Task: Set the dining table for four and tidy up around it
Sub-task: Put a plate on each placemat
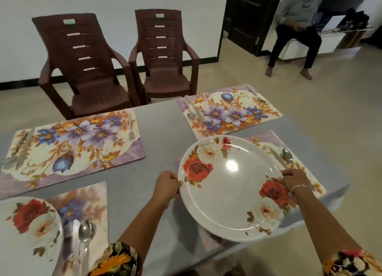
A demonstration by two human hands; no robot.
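Gripped a rose-patterned plate [231, 188] at opposite rims, left hand [168, 185] and right hand [294, 179] each with fingers [173, 175] curled over the edge and thumbs presumably beneath, so that the wide, slippery disc stayed balanced rather than tipping. Held just above the near-right placemat [306, 172], tilted slightly toward the camera; whether the far rim already touched the mat could not be told. Just beyond the right fingers lay a knife [277, 158] and spoon [287, 154], kept to the mat's outer side, probably to leave the middle free for the plate. Well to the left of the left fingers sat a second plate [31, 226], already down on its own mat, with a spoon [85, 234] beside it. Farther out from both sets of fingers lay two floral mats, the far-left placemat [72, 147] and the far-right placemat [227, 110], each carrying cutlery but no plate, on the grey surface [163, 135]. Judged roughly midway through plating: two settings likely left. Beyond the surface stood two brown chairs [163, 56], pulled back from it, perhaps awaiting tidying. Lowering would call for centring the plate without nudging the knife.
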